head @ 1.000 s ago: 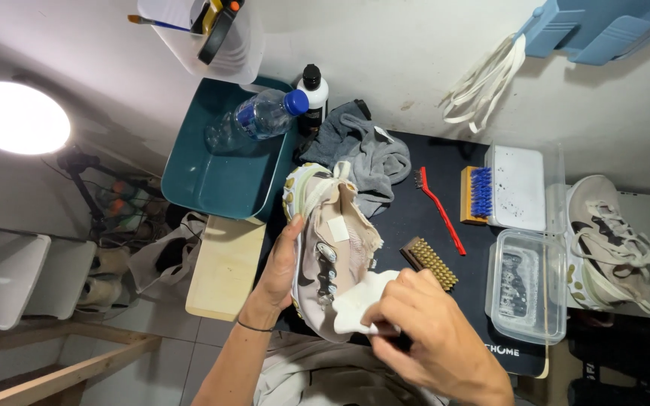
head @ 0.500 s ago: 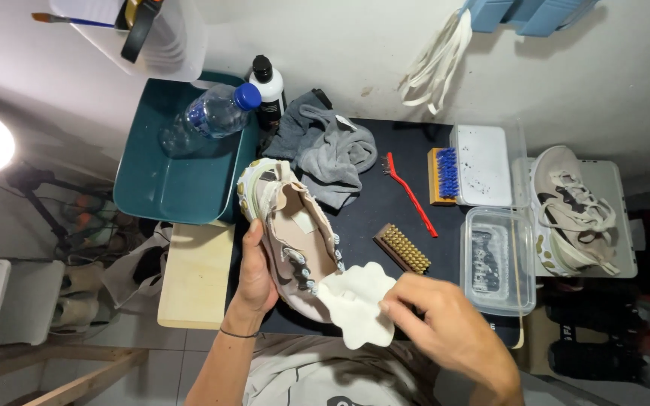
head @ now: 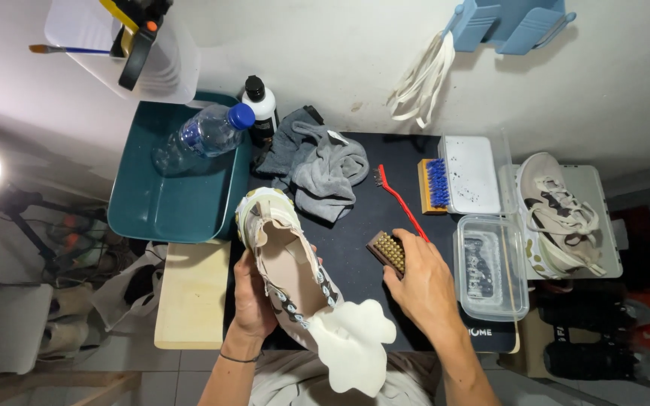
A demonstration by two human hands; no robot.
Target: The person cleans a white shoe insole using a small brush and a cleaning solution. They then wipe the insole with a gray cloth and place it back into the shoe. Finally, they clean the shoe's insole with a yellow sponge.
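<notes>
A dark worktop (head: 355, 248) stands against a pale wall, with a teal tub (head: 167, 203) holding a clear water bottle (head: 201, 135) at its left, a grey cloth (head: 317, 162) in the middle, a red-handled brush (head: 400, 199) beside it and a second shoe (head: 558, 214) on a lidded box at the right. From the head camera, the left hand (head: 253, 301) has its grip closed round a pale shoe (head: 287, 271), opening upward — as it was half a second ago. The right hand (head: 426, 282) has left the white tongue (head: 351, 342), which now hangs free, and its fingers curl over a small tan brush (head: 387, 252) lying on the worktop — touching it, though I cannot tell if the grip has closed.
</notes>
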